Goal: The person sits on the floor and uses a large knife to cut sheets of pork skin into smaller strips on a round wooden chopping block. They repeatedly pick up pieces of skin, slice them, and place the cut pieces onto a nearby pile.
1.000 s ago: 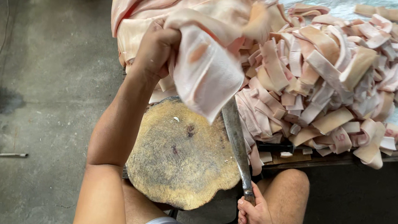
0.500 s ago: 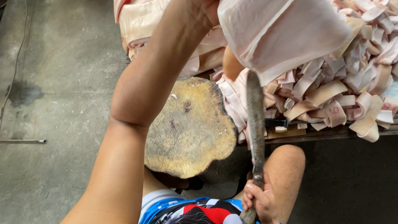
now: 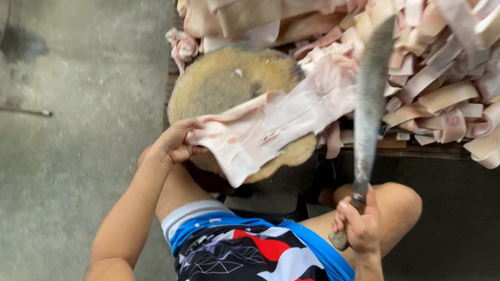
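Pale pork skin slab (image 3: 264, 129) lies draped across the round wooden block (image 3: 225, 80); my left hand (image 3: 170, 146) pinches its near edge to keep it flat. My right hand (image 3: 357, 223) is wrapped around the long cleaver (image 3: 369, 104), raised above it beside the heap of cut strips (image 3: 461, 77).

The blade (image 3: 370, 104) is motion-blurred; meat pile (image 3: 462, 65) cut off above.

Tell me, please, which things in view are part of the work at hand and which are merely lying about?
In use:
- left hand gripping the pale slab of pork skin
- round wooden chopping block under the slab
- right hand holding the long knife

Lying about:
- heap of cut strips behind
- thin metal rod on the concrete floor
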